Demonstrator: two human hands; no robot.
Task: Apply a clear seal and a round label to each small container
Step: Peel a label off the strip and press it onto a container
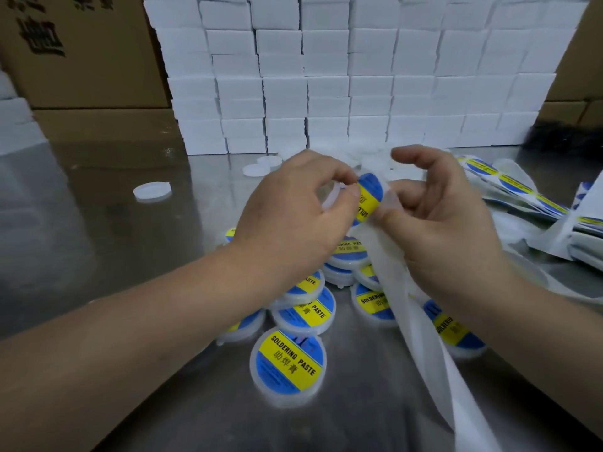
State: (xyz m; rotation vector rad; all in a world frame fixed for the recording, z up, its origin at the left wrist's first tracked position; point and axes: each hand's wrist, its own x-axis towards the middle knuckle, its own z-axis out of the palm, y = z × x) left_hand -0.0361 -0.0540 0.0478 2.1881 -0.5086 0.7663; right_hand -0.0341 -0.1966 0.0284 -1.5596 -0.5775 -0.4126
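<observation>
- Left hand [293, 210]: I see its fingers curled round a small white round plastic container [330, 199]. Only the rim shows, at the hand's 3 o'clock side.
- Right hand [447, 223]: the thumb and curled fingers pinch a translucent white backing strip [421, 334]. Its long axis runs from the grip toward 5 o'clock and off the frame's lower edge.
- Round blue-and-yellow label [370, 199]: it lies between the two hands, at 3 o'clock of the left fingertips and 9 o'clock of the right thumb. Its yellow band runs roughly 12 to 6 o'clock. I cannot tell whether it has left the strip.
- Governing relation: I judge the left hand nearer, so the label must travel toward 9 o'clock onto the container.
- Labelled white containers [287, 363]: they are heaped at 6 o'clock on the steel table [130, 256].
</observation>
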